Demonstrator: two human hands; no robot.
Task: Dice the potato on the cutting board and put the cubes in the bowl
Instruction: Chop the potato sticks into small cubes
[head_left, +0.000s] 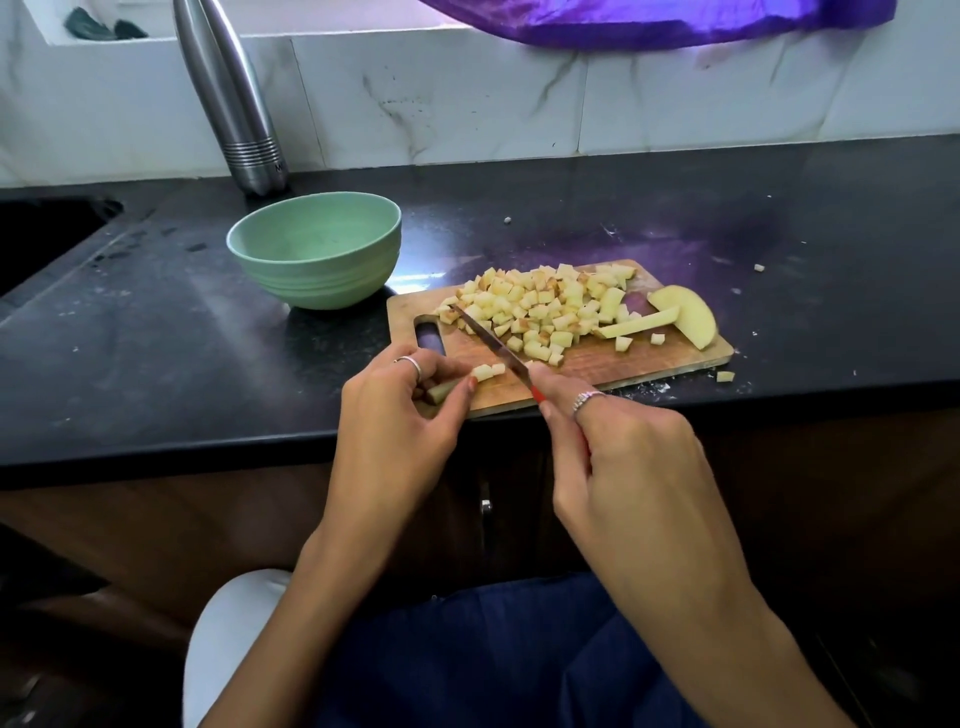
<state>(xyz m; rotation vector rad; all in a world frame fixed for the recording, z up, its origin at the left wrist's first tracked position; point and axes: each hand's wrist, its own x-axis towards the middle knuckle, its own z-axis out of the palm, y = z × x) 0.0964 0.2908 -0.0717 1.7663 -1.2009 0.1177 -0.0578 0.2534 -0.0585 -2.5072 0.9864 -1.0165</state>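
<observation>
A wooden cutting board (644, 358) lies on the black counter with a heap of potato cubes (545, 306) on its far half. A long potato stick (639, 325) and a curved potato slice (688, 314) lie at its right end. My left hand (400, 421) pinches a potato strip (441, 391) at the board's near left corner; two cut cubes (488, 371) sit at the strip's end. My right hand (613, 457) grips a red-handled knife (491, 340), its blade angled over the board beside those cubes. The green bowl (317, 249) stands empty left of the board.
A steel bottle (234, 98) stands behind the bowl against the marble wall. Stray potato bits lie on the counter (156, 338), one (725, 376) by the board's right corner. A sink recess (47, 234) is at far left. Purple cloth (649, 21) hangs above.
</observation>
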